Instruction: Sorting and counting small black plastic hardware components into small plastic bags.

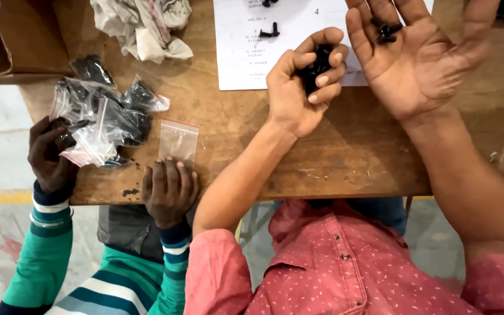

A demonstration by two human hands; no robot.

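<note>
While the left hand [301, 87] fists black screws [317, 65], more rest on the open right hand [418, 55].

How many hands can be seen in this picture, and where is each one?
4. The person's left hand is closed on black screws; the right hand lies open, screws on its fingers. A co-worker's hands: one at the filled bags, one on an empty bag.

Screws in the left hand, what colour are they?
Black; the screws show best in the head view, bunched in the left hand.
</note>
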